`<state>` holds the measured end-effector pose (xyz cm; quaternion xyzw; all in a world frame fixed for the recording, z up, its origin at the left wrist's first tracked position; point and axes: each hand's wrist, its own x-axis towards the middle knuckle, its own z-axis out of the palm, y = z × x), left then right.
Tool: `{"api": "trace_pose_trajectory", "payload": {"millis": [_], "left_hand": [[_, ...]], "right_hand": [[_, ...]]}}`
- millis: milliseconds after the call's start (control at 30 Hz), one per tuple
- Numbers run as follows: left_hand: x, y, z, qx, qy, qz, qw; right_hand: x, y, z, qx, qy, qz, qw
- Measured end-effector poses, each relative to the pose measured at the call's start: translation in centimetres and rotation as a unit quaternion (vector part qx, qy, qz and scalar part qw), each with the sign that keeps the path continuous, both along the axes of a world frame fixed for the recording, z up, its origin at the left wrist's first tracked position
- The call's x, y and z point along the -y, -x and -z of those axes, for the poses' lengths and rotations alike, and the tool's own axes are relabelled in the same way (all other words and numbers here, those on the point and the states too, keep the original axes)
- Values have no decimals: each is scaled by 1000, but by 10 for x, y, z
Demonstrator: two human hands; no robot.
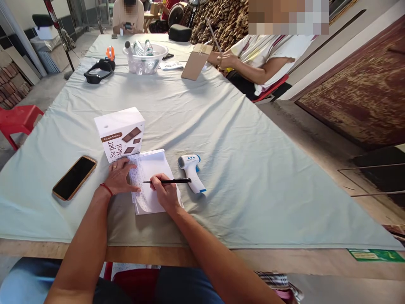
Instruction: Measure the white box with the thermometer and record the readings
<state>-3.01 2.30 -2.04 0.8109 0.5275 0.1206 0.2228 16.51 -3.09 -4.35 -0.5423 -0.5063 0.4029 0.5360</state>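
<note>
My right hand (165,193) is closed on a black pen (175,181), its tip over the left part of a white notepad (155,166). Small rows of writing run down the pad's left side. With thumb and fingers apart, my left hand (122,176) rests on the pad's left edge; a red string is round the wrist and a ring on one finger. Just behind that hand stands a white box (122,131) with brown print reading "Super Meal". To the right of the pad lies a white and blue infrared thermometer (192,172).
A phone (74,178) lies at left on the pale tablecloth (237,169). Farther back are a black headset (99,71), a white basin (144,63) holding bottles, and a cardboard piece (194,65). One person sits at right, another at the far end. A red stool (19,120) stands left.
</note>
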Motion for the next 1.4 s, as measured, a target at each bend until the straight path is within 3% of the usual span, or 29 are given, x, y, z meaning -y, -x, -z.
{"api": "trace_pose_trajectory", "payload": {"millis": [233,567,1400], "left_hand": [[3,-6,-2,1,-31,-32,999],[7,-18,0,-18,-59,-81,995],[9,-20,-5,-31,-42,-90,995]], "right_hand": [[-2,2,5,7,10,31,999],[-3,2,10,76,-21,4,997],[-3,1,10,127,-36,-26,991]]}}
